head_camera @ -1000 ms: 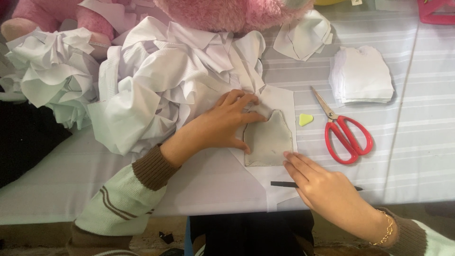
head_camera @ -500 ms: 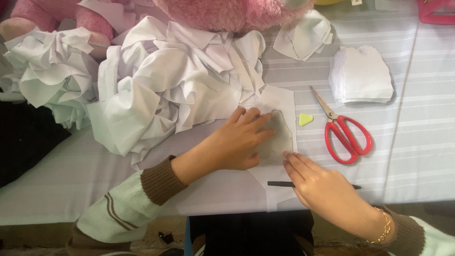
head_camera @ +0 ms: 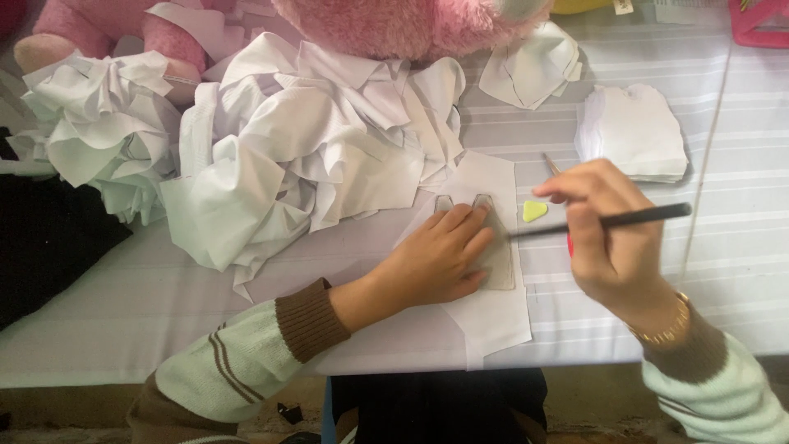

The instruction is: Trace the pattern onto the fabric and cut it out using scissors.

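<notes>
The left hand (head_camera: 436, 259) lies flat, fingers spread, pressing a grey cardboard template (head_camera: 499, 255) onto white fabric (head_camera: 493, 316). The right hand (head_camera: 612, 238) pinches a black pencil (head_camera: 649, 216), its tip beside the template.

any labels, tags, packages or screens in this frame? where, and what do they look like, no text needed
No packages or screens in view.
Small pale tag: top edge, right of the pink plush toy, against something yellow; roughly rectangular, cut off by the frame, too small to tell more.
Small yellow-green piece: on the striped table, between the left hand and right hand; rounded triangle, plain, possibly no label at all.
</notes>
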